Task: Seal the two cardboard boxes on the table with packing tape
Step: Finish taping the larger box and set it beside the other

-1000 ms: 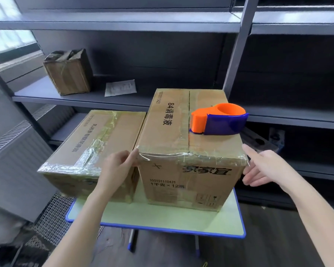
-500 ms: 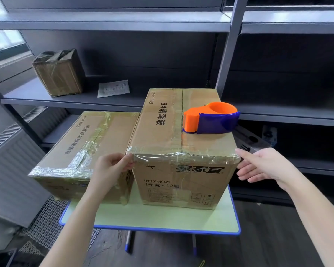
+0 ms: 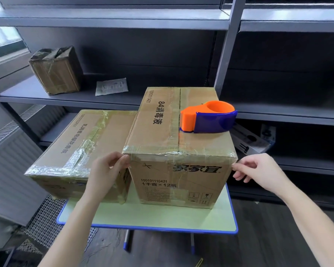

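Two cardboard boxes stand side by side on a small table. Wrinkled clear tape crosses the top and front edge of the lower left box. The taller right box has tape along its top seam and near top edge. An orange and blue tape dispenser lies on its top at the far right. My left hand grips the tall box's near left corner, thumb on the front edge. My right hand touches the near right corner with bent fingertips.
Dark metal shelving stands right behind the table. On the shelf are a small worn box at the left and a paper packet. A radiator and a floor grate lie to the left.
My right hand has moved in from beside the box to its near right corner, and its fingers have bent. My left hand stays at the left corner.
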Demonstrator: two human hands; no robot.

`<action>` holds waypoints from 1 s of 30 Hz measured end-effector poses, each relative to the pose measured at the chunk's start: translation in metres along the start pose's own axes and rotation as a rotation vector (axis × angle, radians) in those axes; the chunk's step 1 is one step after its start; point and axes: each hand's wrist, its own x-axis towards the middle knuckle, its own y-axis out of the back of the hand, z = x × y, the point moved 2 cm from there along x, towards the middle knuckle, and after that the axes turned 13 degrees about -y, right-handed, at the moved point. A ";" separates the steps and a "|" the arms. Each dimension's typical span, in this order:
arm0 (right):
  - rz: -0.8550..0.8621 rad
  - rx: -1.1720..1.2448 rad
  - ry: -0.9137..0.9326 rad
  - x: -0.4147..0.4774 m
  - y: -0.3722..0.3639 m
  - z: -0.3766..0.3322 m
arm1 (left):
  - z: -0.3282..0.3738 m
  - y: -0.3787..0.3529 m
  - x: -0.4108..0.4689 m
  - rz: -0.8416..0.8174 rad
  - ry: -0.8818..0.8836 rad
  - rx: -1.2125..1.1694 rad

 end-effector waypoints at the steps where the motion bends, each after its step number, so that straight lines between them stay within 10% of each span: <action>1: 0.039 -0.028 0.027 0.000 -0.002 0.002 | -0.001 -0.001 -0.002 0.015 -0.047 0.047; 11: 0.196 -0.429 0.266 0.005 0.005 -0.010 | -0.013 -0.003 0.006 0.101 -0.043 0.126; 21: -0.065 -0.526 0.585 0.034 -0.009 -0.014 | 0.004 -0.010 0.048 -0.452 -0.461 0.390; 30: 0.031 -0.845 0.681 0.027 -0.009 -0.033 | 0.018 -0.008 0.052 -0.526 -0.618 0.654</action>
